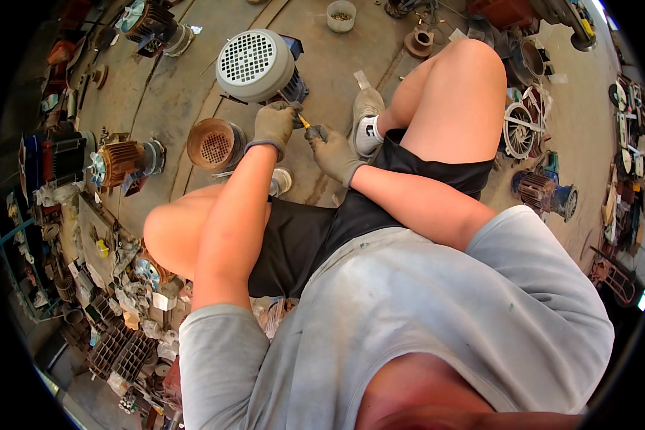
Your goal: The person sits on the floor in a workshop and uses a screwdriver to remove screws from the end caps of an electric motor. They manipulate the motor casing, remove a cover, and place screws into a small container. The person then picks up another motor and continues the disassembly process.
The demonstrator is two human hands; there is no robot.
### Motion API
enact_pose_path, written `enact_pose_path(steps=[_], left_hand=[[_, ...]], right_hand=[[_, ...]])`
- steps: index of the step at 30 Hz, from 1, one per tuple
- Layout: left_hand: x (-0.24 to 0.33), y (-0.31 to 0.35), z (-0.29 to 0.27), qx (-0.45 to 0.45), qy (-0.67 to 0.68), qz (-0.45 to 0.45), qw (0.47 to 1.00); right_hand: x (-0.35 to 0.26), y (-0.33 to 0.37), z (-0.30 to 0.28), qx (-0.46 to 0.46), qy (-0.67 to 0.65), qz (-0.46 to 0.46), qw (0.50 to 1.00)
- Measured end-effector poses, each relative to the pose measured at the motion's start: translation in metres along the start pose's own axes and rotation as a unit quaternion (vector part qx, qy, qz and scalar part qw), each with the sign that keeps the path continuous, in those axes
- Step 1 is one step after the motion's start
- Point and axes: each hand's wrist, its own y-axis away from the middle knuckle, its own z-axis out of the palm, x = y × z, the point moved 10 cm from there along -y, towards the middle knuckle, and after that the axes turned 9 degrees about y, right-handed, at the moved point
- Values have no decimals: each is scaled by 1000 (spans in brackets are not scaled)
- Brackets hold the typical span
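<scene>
A large electric motor with a light grey, round-grilled fan cover (256,66) stands on the floor in front of me. Close by its near right side are both my gloved hands. My right hand (333,154) is closed round a screwdriver with a yellow and dark handle (305,122), slanting up and left to the motor. My left hand (274,123) has its fingers pinched together near the screwdriver's front end, by the motor's edge. What exactly those fingers hold is hidden.
Left of my hands sits a rusty round grilled cover (216,143). A clear tub of small parts (341,16) stands beyond the motor. Other motors stand left, an orange-brown one (118,165) among them, and a blue-ended one (545,193) lies right. Scrap parts (129,344) pile up lower left.
</scene>
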Motion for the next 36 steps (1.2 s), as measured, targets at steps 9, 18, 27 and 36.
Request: enact_pose_path(steps=[9, 18, 27, 36], left_hand=[[-8, -7, -8, 0, 40, -6, 999], [5, 4, -7, 4, -17, -1, 1000], [5, -6, -1, 7, 2, -6, 1000], [13, 0, 0, -1, -2, -7, 1000]], right_hand=[[6, 6, 17, -118, -254, 214, 936], [9, 4, 46, -264, -455, 244, 815], [7, -16, 11, -135, -173, 112, 969], [-14, -13, -12, 18, -1, 23, 1000]])
